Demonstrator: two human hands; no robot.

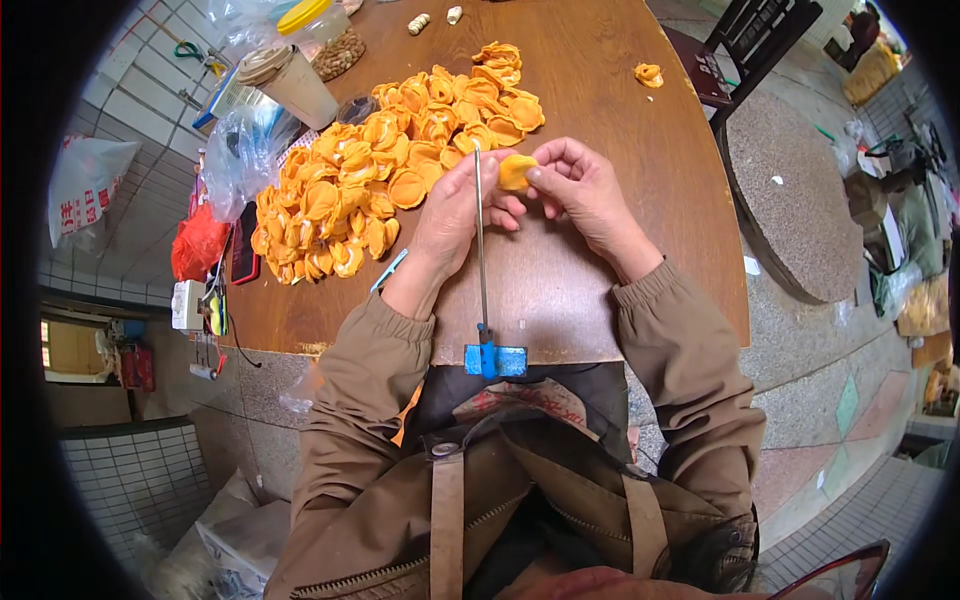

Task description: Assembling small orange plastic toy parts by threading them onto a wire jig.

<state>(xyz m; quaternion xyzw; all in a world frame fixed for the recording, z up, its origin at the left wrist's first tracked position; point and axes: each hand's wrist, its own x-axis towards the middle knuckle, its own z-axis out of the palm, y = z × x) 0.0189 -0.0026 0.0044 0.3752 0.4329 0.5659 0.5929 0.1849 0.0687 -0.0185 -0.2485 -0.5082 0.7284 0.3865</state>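
Note:
My right hand (583,190) pinches a small orange-yellow, petal-shaped piece (516,172) between thumb and fingers. Against the left edge of the same piece, my left hand (452,215) has its fingers closed, partly behind a thin upright metal rod (483,250). A blue clamp (495,360) holds the foot of that rod at the table's near edge. Beyond my left hand lies a large heap of similar orange cupped pieces (350,190), some with white showing on them. What the pieces are made of I cannot tell.
The brown wooden table (600,90) carries a single orange piece (649,75) at far right. At far left stand a lidded cup (290,88) and a yellow-lidded jar (325,45), near a clear plastic bag (245,160). A phone (244,245) lies at the left edge. A dark chair (745,60) stands right.

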